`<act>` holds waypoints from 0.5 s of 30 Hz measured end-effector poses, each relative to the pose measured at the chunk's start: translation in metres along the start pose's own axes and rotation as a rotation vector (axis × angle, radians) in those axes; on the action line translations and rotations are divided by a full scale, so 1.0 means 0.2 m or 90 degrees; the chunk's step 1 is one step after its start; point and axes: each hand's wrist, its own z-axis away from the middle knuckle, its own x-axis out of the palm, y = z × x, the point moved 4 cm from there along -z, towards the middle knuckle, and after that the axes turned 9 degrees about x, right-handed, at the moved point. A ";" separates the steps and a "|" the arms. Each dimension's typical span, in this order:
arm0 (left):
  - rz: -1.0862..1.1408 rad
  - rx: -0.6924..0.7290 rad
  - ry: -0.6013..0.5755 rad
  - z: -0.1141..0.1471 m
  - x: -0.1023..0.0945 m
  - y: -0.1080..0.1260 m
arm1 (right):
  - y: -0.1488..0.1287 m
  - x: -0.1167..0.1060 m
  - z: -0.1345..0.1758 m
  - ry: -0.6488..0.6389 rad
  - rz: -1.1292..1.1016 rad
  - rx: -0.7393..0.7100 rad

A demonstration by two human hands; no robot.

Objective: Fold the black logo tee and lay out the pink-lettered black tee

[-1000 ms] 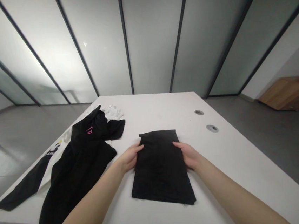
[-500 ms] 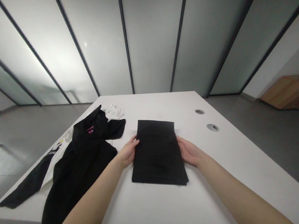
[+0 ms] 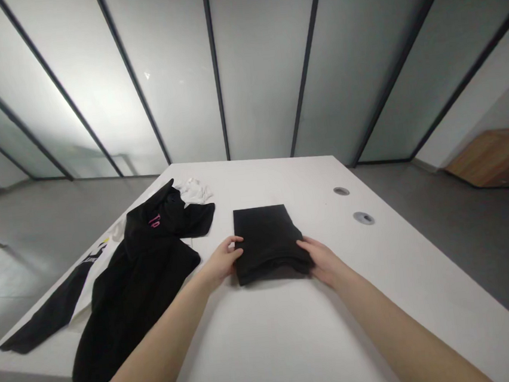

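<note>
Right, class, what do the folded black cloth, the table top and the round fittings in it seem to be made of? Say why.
Folded cloth: fabric, soft and matt; its layers curve at the near edge.
Table top: perhaps laminate or painted board, smooth and white, with no grain showing.
Round fittings: dull grey, metal or plastic; too small to tell.

Two bare, smoothly rounded forearms (image 3: 163,344) taper toward slim, bare fingers (image 3: 233,240).

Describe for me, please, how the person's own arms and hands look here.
The left grip and right grip are bare human hands without gloves. The left forearm and right forearm taper toward the wrists, with no sleeve, watch, cable or marking in view.
</note>
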 end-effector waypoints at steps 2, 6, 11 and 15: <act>0.020 0.003 0.019 -0.02 0.02 -0.02 | -0.02 -0.01 -0.02 0.021 -0.018 -0.005; -0.009 -0.009 -0.020 -0.02 0.04 -0.03 | -0.02 -0.05 -0.03 0.013 -0.001 0.017; -0.177 0.012 -0.064 0.00 0.05 -0.01 | -0.04 -0.06 -0.02 0.069 0.014 -0.001; -0.475 0.155 -0.055 0.01 0.07 0.04 | -0.07 -0.09 -0.01 0.131 0.047 -0.031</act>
